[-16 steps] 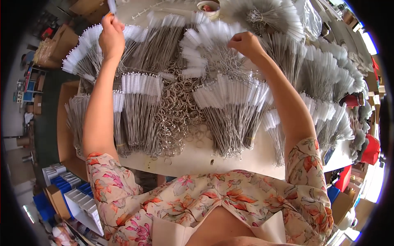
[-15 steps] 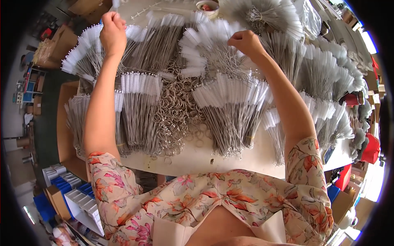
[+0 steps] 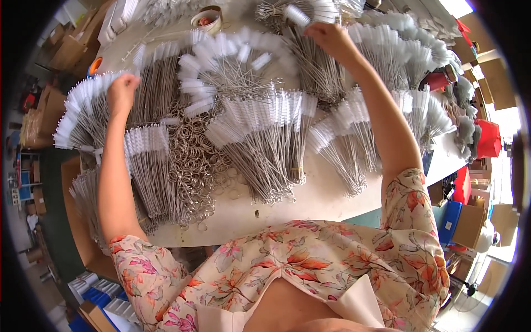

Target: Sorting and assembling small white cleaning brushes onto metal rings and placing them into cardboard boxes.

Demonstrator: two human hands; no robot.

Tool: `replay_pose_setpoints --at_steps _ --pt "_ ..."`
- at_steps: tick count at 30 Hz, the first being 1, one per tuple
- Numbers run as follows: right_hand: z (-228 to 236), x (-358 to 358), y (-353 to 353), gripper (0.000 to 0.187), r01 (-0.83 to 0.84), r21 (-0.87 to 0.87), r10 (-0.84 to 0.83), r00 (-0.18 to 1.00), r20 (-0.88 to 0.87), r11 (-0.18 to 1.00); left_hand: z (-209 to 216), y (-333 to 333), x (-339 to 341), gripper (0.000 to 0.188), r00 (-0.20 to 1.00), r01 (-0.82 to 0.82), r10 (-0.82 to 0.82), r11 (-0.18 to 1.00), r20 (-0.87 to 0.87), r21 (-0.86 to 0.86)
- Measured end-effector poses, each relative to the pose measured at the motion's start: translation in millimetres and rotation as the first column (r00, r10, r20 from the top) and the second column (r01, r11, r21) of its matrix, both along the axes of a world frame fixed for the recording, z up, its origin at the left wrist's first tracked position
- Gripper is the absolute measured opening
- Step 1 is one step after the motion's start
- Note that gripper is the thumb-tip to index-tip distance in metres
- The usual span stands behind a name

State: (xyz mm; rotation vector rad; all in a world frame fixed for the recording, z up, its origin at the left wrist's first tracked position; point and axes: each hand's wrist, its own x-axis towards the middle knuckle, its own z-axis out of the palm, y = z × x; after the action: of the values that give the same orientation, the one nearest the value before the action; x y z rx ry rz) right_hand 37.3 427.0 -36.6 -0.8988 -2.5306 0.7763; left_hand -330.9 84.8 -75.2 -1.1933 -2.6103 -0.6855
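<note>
My left hand (image 3: 123, 93) is closed in a fist above the far-left fan of wire brushes (image 3: 83, 113); anything within its fingers is hidden. Farther right, my right hand (image 3: 332, 41) pinches at the end of a white-bristled wire brush (image 3: 297, 15), above a standing bundle of wire brushes (image 3: 321, 72). Between my arms lies a loose, spread-out pile of brushes (image 3: 238, 69), their white heads pointing outward. Nearer to me rest more brush bundles (image 3: 265, 130), with thin looped wire stems. A heap of metal rings (image 3: 191, 160) lies left of them.
The pale table (image 3: 332, 207) has its front edge close to my body. A round tub (image 3: 207, 21) with reddish contents stands at the back. More brush bundles (image 3: 423, 110) fill the right side. A cardboard box (image 3: 77, 216) stands at the table's left, and a red bag (image 3: 488, 138) at far right.
The view has swung right, so the table appears farther left. My left hand has come lower, over the left brushes. My right hand has reached farther back, where a brush now shows at its fingertips.
</note>
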Motion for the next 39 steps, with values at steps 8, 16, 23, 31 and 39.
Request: replay_pose_setpoints --at_steps 8,16,23,31,39 --pt "-38 -5 -3 0.022 0.061 0.22 -0.124 0.95 0.288 0.974 113 -4 193 0.028 0.969 0.116 -0.245 0.497 0.01 0.86" --pt "-38 -16 15 0.027 0.138 0.175 -0.19 0.926 0.327 0.975 -15 -84 347 0.076 0.621 -0.07 -0.599 0.6 0.506 0.797" --pt "0 17 73 0.019 0.141 0.538 -0.005 0.969 -0.246 0.831 -57 -90 359 0.068 0.621 -0.117 -0.556 0.632 0.553 0.766" --pt "24 139 128 0.029 0.481 0.396 -0.565 0.815 0.127 0.782 -32 -92 322 0.051 0.672 -0.182 -0.545 0.535 0.501 0.825" --pt "1 149 151 0.036 0.457 0.461 -0.591 0.781 0.203 0.761 -18 -78 327 0.04 0.442 -0.301 -0.613 0.586 0.655 0.752"
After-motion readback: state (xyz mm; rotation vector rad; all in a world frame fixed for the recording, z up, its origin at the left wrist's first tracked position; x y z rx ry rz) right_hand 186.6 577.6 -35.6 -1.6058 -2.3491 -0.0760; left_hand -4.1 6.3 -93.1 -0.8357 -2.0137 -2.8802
